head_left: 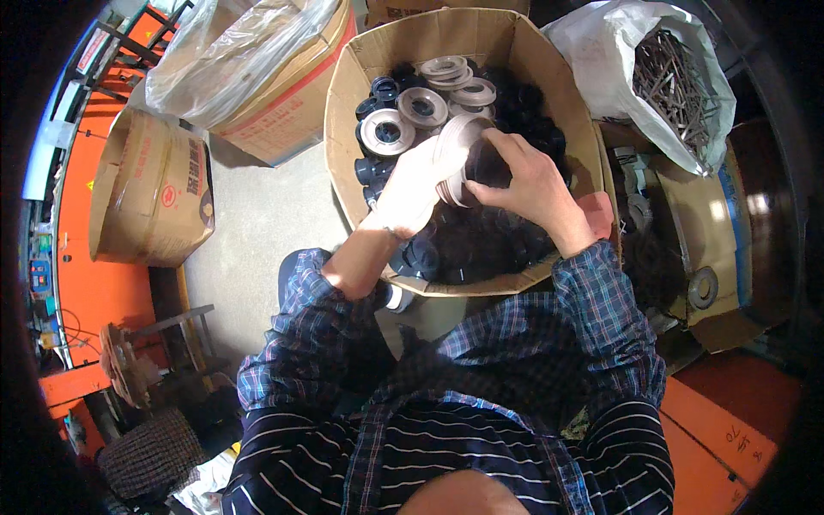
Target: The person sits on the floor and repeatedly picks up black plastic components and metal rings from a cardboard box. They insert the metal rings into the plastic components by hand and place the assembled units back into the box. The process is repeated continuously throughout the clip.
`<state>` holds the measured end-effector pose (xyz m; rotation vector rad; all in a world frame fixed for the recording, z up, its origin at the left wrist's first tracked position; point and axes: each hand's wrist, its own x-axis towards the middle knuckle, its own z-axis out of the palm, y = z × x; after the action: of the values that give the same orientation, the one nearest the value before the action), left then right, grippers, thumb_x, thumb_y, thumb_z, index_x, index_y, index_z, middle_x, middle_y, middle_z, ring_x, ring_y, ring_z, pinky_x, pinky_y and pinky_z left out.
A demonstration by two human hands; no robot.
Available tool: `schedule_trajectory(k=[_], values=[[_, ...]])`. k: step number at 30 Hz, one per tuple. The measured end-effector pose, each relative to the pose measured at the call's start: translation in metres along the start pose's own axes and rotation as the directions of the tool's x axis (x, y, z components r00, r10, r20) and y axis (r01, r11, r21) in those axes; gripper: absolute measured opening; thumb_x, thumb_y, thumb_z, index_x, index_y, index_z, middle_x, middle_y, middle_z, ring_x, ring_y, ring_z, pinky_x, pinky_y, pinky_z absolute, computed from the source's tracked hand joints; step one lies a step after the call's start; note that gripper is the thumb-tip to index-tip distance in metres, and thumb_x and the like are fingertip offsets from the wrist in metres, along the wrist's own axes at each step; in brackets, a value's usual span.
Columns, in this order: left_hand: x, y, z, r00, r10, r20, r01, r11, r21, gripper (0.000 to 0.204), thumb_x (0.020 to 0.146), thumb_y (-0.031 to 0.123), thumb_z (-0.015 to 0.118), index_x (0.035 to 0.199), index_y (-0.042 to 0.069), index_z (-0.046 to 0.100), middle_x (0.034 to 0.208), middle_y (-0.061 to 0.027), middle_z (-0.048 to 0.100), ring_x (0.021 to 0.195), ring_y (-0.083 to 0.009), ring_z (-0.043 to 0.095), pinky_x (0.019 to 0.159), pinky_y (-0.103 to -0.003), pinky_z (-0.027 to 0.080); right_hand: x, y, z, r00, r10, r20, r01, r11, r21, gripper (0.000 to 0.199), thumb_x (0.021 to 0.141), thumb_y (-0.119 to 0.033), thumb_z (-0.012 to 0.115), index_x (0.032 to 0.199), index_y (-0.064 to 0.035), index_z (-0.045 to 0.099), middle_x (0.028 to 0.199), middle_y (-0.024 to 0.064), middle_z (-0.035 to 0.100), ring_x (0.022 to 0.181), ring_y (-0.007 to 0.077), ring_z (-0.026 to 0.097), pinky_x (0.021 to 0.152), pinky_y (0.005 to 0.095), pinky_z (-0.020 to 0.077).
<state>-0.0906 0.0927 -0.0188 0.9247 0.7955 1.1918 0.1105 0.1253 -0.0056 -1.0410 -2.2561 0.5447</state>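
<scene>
Over a large open cardboard box (481, 33), my left hand (410, 187) is closed round a stack of pale, translucent rings (457, 153). The stack is tilted on its side. My right hand (536, 189) pinches a dark round part (487, 165) between thumb and fingers, at the right end of the stack. Whether that part sits inside the rings or only against them, I cannot tell. Below lie many black plastic fittings (455, 249), which fill the box. Several loose pale rings (386, 132) rest on top of them, beyond my left hand.
A white sack (592, 39) of thin metal strips (674, 77) stands at the far right. Left of the box are a plastic-lined carton (279, 120) and another carton (159, 193). A grey ring (703, 287) lies on cardboard at right. Orange equipment (81, 292) borders the left.
</scene>
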Motion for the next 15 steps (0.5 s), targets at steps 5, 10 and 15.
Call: schedule_trajectory(k=[5, 10, 15], values=[[-0.007, -0.003, 0.016, 0.986, 0.027, -0.166, 0.02, 0.96, 0.278, 0.043, 0.093, 0.024, 0.064, 0.126, -0.001, 0.056, 0.113, -0.0101, 0.065, 0.099, -0.0148, 0.059, 0.09, -0.03, 0.048, 0.0, 0.002, 0.018, 0.974, 0.106, -0.201, -0.079, 0.987, 0.139, 0.058, 0.076, -0.036, 0.079, 0.117, -0.0001, 0.059, 0.104, 0.0216, 0.065, 0.089, 0.0299, 0.068, 0.076, 0.0374, 0.054], [-0.015, -0.015, 0.035, 0.906, 0.418, 0.069, -0.315, 0.558, 0.767, 0.05, 0.09, 0.014, 0.066, 0.135, 0.0, 0.049, 0.113, -0.0192, 0.065, 0.1, -0.0229, 0.063, 0.092, -0.034, 0.048, 0.01, -0.003, 0.036, 0.614, 0.719, 0.327, -0.369, -0.104, 0.924, 0.046, 0.096, -0.043, 0.055, 0.104, 0.0002, 0.066, 0.077, 0.0074, 0.064, 0.065, 0.0182, 0.064, 0.061, 0.0307, 0.0505], [-0.01, -0.019, 0.019, 0.97, 0.212, -0.117, -0.106, 0.805, 0.584, 0.042, 0.091, 0.022, 0.066, 0.126, 0.0, 0.055, 0.105, -0.0154, 0.065, 0.092, -0.0173, 0.062, 0.085, -0.03, 0.049, 0.007, 0.006, 0.02, 0.841, 0.541, 0.025, -0.512, 0.778, 0.364, 0.052, 0.095, -0.045, 0.057, 0.117, 0.0019, 0.057, 0.086, 0.0202, 0.067, 0.089, 0.0301, 0.069, 0.079, 0.0403, 0.0533]])
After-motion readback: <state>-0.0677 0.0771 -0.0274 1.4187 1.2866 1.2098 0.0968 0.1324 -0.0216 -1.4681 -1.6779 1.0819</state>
